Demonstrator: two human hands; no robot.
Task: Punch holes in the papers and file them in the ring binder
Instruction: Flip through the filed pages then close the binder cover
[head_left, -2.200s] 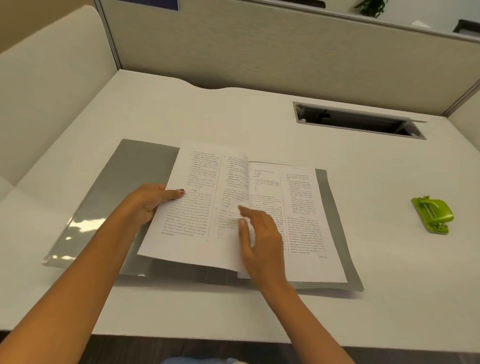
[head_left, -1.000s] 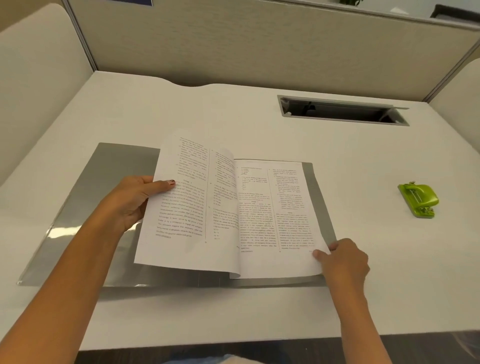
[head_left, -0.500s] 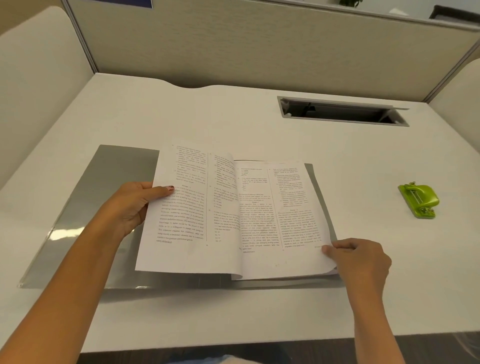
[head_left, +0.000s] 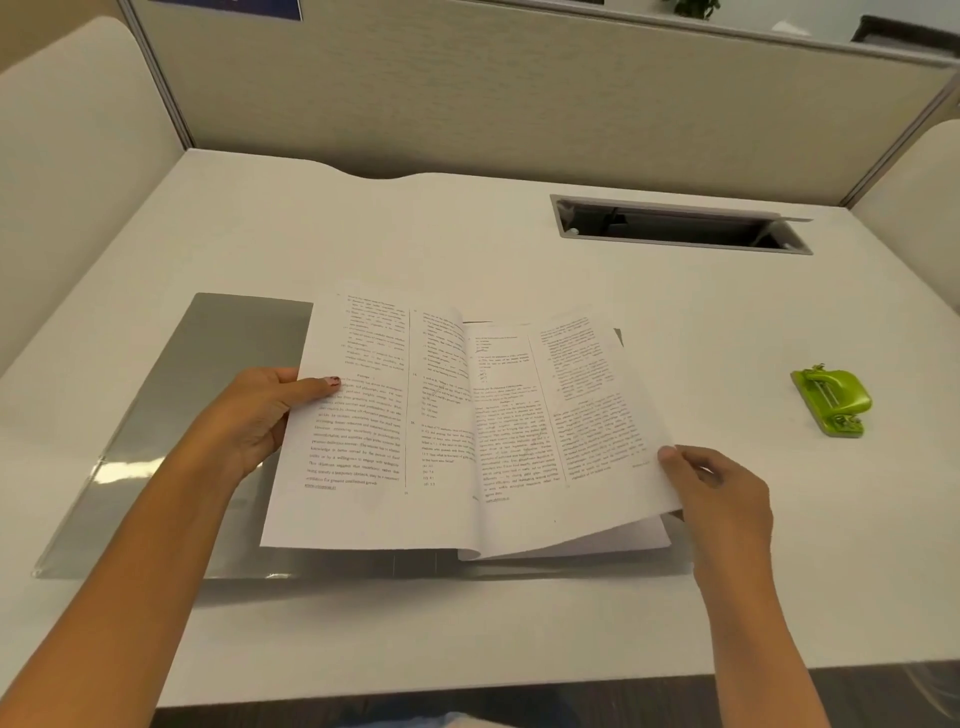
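A grey ring binder (head_left: 171, 415) lies open and flat on the white desk. Printed papers lie in it, spread to both sides. My left hand (head_left: 260, 415) grips the left edge of the left stack of papers (head_left: 363, 431), thumb on top. My right hand (head_left: 711, 493) pinches the lower right corner of the top right sheet (head_left: 571, 415) and holds it lifted off the sheets below. The binder's rings are hidden under the paper. A green hole punch (head_left: 831, 401) stands apart on the desk at the right.
A rectangular cable slot (head_left: 680, 226) opens in the desk at the back right. Beige partition walls (head_left: 519, 93) enclose the desk at the back and both sides. The desk's front edge (head_left: 467, 691) runs close to my body.
My right hand left the middle of the pages, went to the right sheet's lower corner, pinched it and raised it. The left hand kept its grip on the left stack.
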